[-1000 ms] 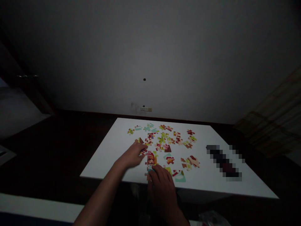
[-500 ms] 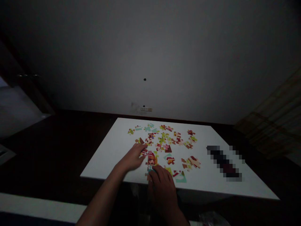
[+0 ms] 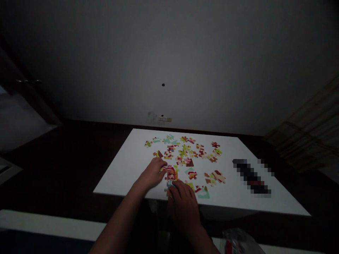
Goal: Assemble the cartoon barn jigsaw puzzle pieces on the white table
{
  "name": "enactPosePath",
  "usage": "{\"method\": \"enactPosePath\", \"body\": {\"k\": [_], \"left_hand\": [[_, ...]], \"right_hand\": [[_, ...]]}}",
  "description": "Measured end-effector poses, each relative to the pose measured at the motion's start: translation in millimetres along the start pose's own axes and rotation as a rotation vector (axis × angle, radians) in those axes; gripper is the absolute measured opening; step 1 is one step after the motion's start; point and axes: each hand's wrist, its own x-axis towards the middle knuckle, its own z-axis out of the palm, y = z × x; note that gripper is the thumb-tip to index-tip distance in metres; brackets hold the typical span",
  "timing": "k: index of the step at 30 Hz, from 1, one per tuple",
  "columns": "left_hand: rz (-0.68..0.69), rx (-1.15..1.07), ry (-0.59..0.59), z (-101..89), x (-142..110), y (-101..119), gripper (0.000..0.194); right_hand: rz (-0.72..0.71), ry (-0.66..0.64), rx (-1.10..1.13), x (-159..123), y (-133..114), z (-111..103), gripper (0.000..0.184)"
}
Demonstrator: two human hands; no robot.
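A small joined section of jigsaw puzzle [image 3: 171,175], with red, yellow and teal print, lies near the front edge of the white table. My left hand [image 3: 153,173] is at its upper left, thumb and fingers pinched about a red-and-white puzzle piece [image 3: 167,167] that touches or nearly touches the section's top. Whether the two interlock I cannot tell. On the section's lower right, my right hand [image 3: 184,201] rests with curled fingers gripping its edge. That hand hides part of the lower pieces.
Several loose puzzle pieces [image 3: 185,151] spread over the middle and back of the table [image 3: 119,169]. A teal corner piece [image 3: 203,192] lies right of my right hand. A pixelated dark object [image 3: 251,178] is farther right. Below the front edge sits a clear plastic bag [image 3: 238,241].
My left hand has drawn the red-and-white piece slightly right, closer against the joined section, with fingers closer together. My right hand stays on the section. The whole view has shifted slightly.
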Motion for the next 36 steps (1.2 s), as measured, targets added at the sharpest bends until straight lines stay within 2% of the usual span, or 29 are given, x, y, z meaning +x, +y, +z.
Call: {"method": "enactPosePath", "body": {"k": [7, 14, 18, 20, 25, 28, 31, 33, 36], "left_hand": [[-0.007, 0.018, -0.059, -5.5, 1, 12, 0.026], [0.026, 0.044, -0.031, 5.3, 2, -1, 0.023], [0.006, 0.071, -0.019, 7.8, -1, -1, 0.032], [0.004, 0.077, 0.001, 3.4, -6, -2, 0.038], [0.0, 0.099, 0.151, -16.8, -33, -18, 0.047], [-0.027, 0.133, 0.127, -22.5, -51, -30, 0.056], [-0.031, 0.157, 0.076, -19.9, -61, -35, 0.065], [-0.033, 0.167, 0.059, -16.7, -62, -36, 0.063], [-0.047, 0.152, 0.048, -13.6, -60, -39, 0.048]], "right_hand": [[0.003, -0.053, 0.026, 1, -1, -7, 0.026], [-0.004, -0.048, 0.004, 1, -1, -6, 0.026], [-0.005, -0.059, -0.01, 0, 0, -6, 0.027], [-0.009, -0.069, -0.017, 0, 0, -6, 0.027], [-0.02, -0.076, -0.013, -1, 1, -8, 0.027], [-0.025, -0.068, -0.007, -1, 1, -7, 0.027], [-0.033, -0.051, 0.004, -2, 2, -5, 0.026], [-0.038, -0.04, 0.01, -2, 2, -5, 0.026], [-0.041, -0.042, 0.014, -2, 2, -5, 0.025]]}}
